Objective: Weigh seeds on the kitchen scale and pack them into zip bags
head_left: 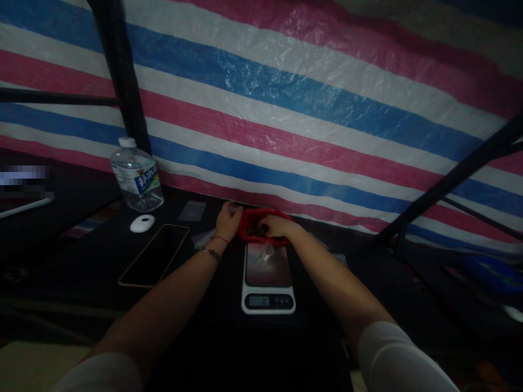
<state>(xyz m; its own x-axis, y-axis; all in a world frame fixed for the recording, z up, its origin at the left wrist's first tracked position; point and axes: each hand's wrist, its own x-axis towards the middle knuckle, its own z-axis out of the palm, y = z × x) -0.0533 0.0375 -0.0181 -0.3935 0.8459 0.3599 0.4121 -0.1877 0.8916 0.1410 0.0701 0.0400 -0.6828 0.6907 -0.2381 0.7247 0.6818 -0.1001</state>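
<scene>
My right hand [278,226] reaches into a red bag or bowl [245,231] filled with small dark brown pieces [254,227]. Its fingers are bent together, with the tips down among the pieces. At the left rim of the red container is my left hand [227,222], fingers curled; a bit of something clear shows by its thumb, too small to make out. Just in front stands a white kitchen scale [268,305] with a metal plate and a lit display. A small clear cup or bag [267,252] rests on the far part of the plate.
Left of my arm lie a phone [155,256], a white oval object [142,223] and a small clear zip bag [192,210]. A large plastic bottle [137,177] stands behind them. Striped plastic sheeting [286,125] and dark frame poles [122,71] bound the table's back.
</scene>
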